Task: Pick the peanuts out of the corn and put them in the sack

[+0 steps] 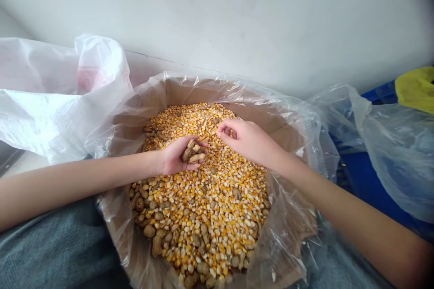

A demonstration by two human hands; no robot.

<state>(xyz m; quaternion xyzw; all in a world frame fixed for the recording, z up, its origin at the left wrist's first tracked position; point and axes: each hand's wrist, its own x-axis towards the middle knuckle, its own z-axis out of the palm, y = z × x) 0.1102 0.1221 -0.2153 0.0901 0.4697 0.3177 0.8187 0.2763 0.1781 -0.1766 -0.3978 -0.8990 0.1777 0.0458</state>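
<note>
Okay so the left fingers (191, 166) are curling up loosely around a little pile of peanuts (193, 151) still in their shells, with the left hand (178, 158) lying palm-up just above the corn kernels (206, 198). Over on the right hand (249, 141), the fingertips (224, 129) are pinching together and pointing down into the kernels toward the far side of the heap, and I can't really tell if they're clamped on anything because it's too small to see. More peanuts are lying mixed in with the corn, mostly bunching toward the box's near left edge. All of it is sitting in a cardboard box (190, 92) lined with a clear plastic bag (291, 235), and the loose top of the bag is flopping over the rim. Past the box's left edge a white woven sack (44, 113) is slumping, past the right edge a blue crate (369, 176) is sitting under more clear plastic (400, 158) beside a yellow cloth (418, 88), and a white wall (217, 13) is running along behind everything.
</note>
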